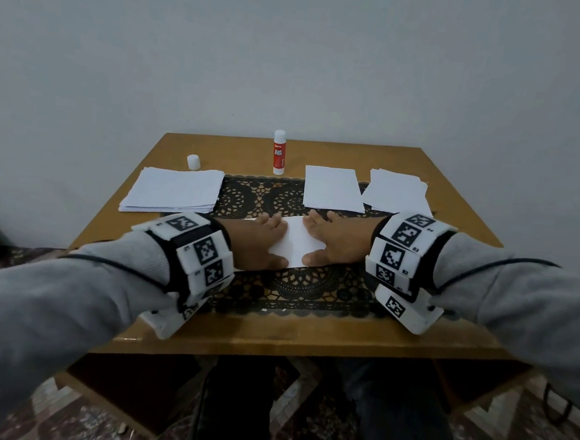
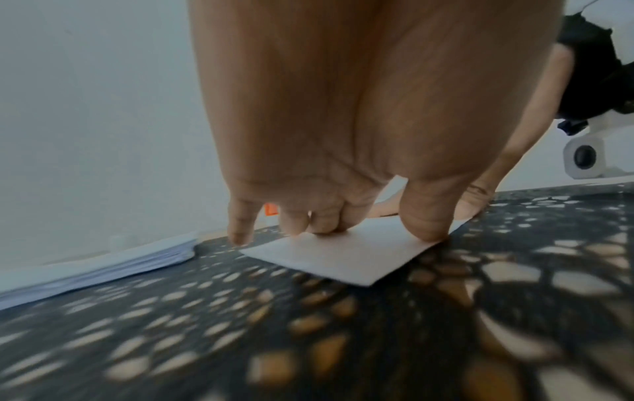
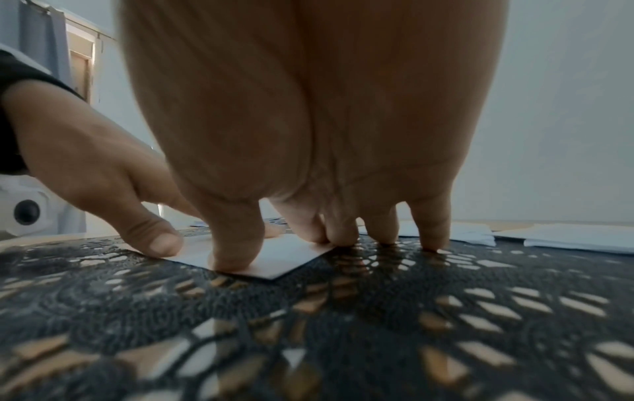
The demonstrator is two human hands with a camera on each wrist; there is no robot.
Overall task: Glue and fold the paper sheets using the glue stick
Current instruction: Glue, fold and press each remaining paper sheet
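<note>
A small folded white paper [image 1: 295,244] lies on the black lace mat [image 1: 297,285] at the table's centre. My left hand [image 1: 270,240] presses its left part, fingers and thumb spread flat. My right hand [image 1: 314,238] presses the right part the same way. In the left wrist view the left thumb [image 2: 425,225] and fingertips [image 2: 322,225] bear down on the paper [image 2: 343,260]. In the right wrist view the right thumb [image 3: 236,255] is on the paper [image 3: 291,255], and some fingers land on the mat beside it. The glue stick [image 1: 279,152] stands upright at the back, uncapped, its white cap [image 1: 193,162] to the left.
A stack of white sheets [image 1: 174,191] lies at the back left. A single sheet [image 1: 332,188] and a loose pile [image 1: 397,193] lie at the back right. The wooden table [image 1: 273,335] stands against a grey wall, and its front edge is close to my knees.
</note>
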